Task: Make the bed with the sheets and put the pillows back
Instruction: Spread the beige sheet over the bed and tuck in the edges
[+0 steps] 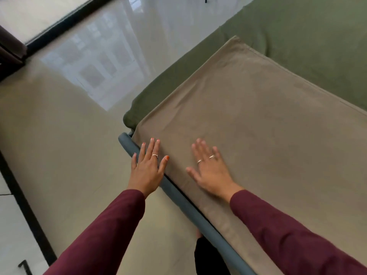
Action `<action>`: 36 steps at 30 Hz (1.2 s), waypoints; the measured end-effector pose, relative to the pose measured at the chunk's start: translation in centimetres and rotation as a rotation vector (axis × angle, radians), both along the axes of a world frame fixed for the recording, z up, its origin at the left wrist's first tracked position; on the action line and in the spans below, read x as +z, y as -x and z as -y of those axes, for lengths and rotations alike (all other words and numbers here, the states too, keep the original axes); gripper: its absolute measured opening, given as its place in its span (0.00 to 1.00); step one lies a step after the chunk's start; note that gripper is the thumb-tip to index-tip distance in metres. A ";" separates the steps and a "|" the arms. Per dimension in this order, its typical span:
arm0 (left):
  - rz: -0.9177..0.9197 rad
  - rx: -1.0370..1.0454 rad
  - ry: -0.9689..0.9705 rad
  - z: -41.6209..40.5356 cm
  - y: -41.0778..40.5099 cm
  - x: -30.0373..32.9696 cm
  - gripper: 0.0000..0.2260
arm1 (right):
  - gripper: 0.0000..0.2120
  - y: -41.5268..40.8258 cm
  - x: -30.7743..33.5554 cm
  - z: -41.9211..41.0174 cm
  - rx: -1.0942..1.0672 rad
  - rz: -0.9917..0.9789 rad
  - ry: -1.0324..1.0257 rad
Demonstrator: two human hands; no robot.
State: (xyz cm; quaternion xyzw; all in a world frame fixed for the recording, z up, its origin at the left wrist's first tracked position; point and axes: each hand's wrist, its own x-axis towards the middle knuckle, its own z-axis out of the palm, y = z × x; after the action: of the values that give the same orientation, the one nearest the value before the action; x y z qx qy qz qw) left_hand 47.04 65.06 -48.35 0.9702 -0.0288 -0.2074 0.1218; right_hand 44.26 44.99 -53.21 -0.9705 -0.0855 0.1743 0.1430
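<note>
There's just the one view, worn on the person's head, looking forward and steeply down over a corner of the bed (258, 116). It sits close, with both outstretched arms entering from the bottom edge. The wide lens bends the scene: the bed frame rail (178, 199) runs diagonally, the glossy floor (59, 126) fills the left half.

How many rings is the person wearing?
3. One ring is on the left hand. Two are on the right hand: one beside another on neighbouring fingers. Both hands lie flat on the tan sheet. Others could be hidden.
</note>
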 end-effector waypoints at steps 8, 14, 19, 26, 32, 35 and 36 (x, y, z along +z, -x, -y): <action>0.042 -0.029 -0.042 2.5 -10.8 -1.0 0.29 | 0.31 -9.1 0.0 2.2 -0.274 0.139 -0.054; 0.191 -0.059 -0.049 4.1 -15.6 -0.9 0.26 | 0.37 -11.3 -0.8 0.2 -0.365 0.037 0.038; 0.239 -0.067 -0.028 6.2 -20.0 -1.4 0.20 | 0.35 -10.0 -0.3 -4.0 0.033 0.054 -0.102; 0.191 -0.221 0.012 7.8 -24.7 -1.9 0.17 | 0.32 -10.5 0.9 -4.4 -0.062 -0.025 -0.162; 0.014 -0.196 0.187 6.8 -27.3 -1.8 0.09 | 0.31 -11.3 1.4 -3.4 -0.355 0.087 -0.060; -0.108 -0.153 0.280 6.3 -28.3 -2.3 0.08 | 0.30 -11.7 0.7 -2.2 -0.706 0.075 0.067; -0.149 -0.141 0.311 6.3 -28.7 -2.5 0.09 | 0.31 -11.9 0.4 -1.9 -0.819 0.040 0.106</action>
State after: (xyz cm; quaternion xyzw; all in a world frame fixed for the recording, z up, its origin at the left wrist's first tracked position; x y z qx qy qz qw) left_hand 75.74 58.80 -50.84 0.9171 -0.1194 -0.2799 0.2575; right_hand 56.19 46.92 -52.81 -0.9335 0.3142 0.0883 0.1487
